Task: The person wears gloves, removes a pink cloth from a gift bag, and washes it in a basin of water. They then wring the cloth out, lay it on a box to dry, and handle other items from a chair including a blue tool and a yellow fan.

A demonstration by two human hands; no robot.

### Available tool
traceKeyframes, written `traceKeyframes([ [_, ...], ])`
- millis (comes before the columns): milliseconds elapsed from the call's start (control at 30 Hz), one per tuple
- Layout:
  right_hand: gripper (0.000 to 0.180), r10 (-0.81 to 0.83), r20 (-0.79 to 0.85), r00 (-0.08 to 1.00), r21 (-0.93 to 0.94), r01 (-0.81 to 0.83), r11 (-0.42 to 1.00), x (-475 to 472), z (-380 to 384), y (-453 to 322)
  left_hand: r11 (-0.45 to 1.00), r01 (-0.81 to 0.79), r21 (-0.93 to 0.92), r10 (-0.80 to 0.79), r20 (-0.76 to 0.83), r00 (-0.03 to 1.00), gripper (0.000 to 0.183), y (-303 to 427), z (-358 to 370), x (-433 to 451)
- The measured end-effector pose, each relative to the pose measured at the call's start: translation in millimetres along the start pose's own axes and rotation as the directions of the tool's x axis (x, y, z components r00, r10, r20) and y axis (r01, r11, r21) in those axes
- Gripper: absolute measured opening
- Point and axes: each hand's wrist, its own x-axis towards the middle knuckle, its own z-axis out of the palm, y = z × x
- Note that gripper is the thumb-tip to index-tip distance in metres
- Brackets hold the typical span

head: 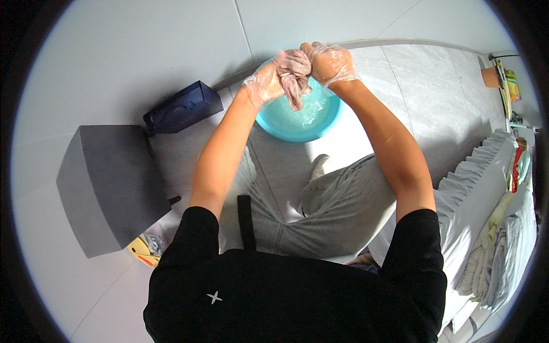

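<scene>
Over a turquoise plastic basin [296, 136] on the floor, both my hands grip a wet, brownish-pink cloth [295, 70]. Clear disposable plastic gloves cover the two hands. On the left side of the cloth, my left hand [269, 83] holds it against the palm, the fingertips partly hidden behind it. My right hand [332, 64] is closed at the cloth's upper right, knuckles towards me. A twisted end of the cloth hangs down above the water [315, 105], which looks bubbly and bright in the basin.
A dark blue plastic bin [184, 109] lies against the wall, beside a grey box-shaped cabinet [124, 180]. At the right stands a bed with a ruffled white cover [463, 184] and folded bedding [506, 253]. Grey floor tiles [411, 85] surround the basin. Shelves hold a terracotta-coloured pot [491, 77].
</scene>
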Motion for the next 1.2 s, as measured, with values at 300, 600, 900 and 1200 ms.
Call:
traceKeyframes([
  [300,0.023,-0.174,-0.038,0.984,-0.032,0.173,0.984,-0.7,8.9,-24.0,0.986,0.023,-0.164,-0.08,-0.353,0.932,0.027,-2.6,-27.6,25.0],
  [600,0.023,-0.154,0.0,0.988,-0.003,0.154,0.988,-0.1,3.6,-30.7,0.998,-0.042,0.046,0.055,-0.343,0.938,0.022,-5.7,-36.7,16.4],
  [900,0.019,0.074,0.071,0.995,0.044,-0.077,0.996,-3.6,4.5,-3.1,0.945,0.25,0.209,-0.139,-0.437,0.889,0.08,1.3,-16.1,-8.4],
  [1200,0.027,0.147,0.285,0.947,0.079,-0.176,0.981,-6.3,6.0,-6.1,0.978,0.111,-0.18,-0.179,-0.428,0.886,0.092,-10.0,-10.3,-0.6],
])
